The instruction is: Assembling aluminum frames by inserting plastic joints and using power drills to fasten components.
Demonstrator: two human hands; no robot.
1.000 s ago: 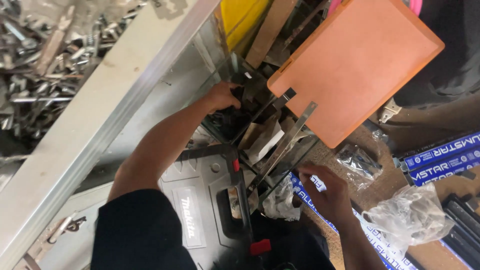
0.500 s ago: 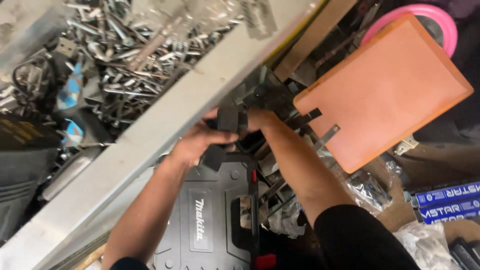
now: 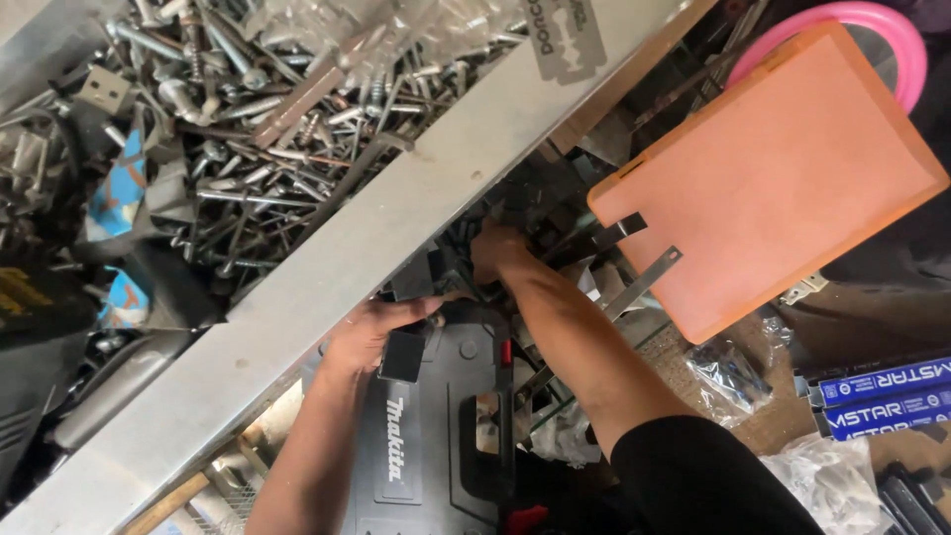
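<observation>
Our left hand grips small black block over dark tool case; right hand buried among dark parts, finger state unclear; orange lid close right, blue boxes beyond.

Colours: orange, pink, grey, black.
Orange lid, pink ring, dark grey tool case with red latch, silver screws, blue boxes.
</observation>
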